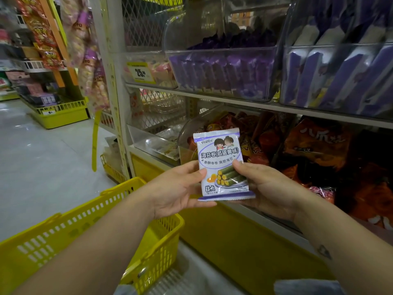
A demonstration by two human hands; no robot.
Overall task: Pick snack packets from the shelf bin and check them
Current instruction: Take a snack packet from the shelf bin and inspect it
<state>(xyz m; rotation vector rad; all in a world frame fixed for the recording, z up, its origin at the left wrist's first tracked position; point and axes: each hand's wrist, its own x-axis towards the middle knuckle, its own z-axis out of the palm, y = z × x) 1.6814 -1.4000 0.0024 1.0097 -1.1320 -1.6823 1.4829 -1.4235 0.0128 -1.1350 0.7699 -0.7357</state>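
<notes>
Several unclear parts: the fingers of both hands lie behind the packet, out of sight; the hanging snack strips (89, 52) at upper left and the far aisle are blurred; the small print at the packet's foot cannot be read; both forearms are cut off at the lower edge.
Snack packet (221, 165): white and purple, upright, printed face toward the camera, showing two cartoon figures and green rolls with yellow filling; held in the air in front of the lower bin (319, 145).
Left hand (176, 188): pinches the packet's left edge, thumb on the front.
Right hand (268, 188): pinches the packet's right edge, thumb on the front near the pictured rolls.
Upper shelf: a clear bin of purple packets (223, 71), and to its right a second clear bin (340, 77) of purple and white packets standing on end; a yellow price tag (140, 72) to the left.
Lower bin: orange and red packets, heaped.
Basket (85, 226): yellow plastic lattice, below the left forearm.
Room: a shop aisle with a pale grey floor (38, 167) and a yellow shelf base (234, 241).
</notes>
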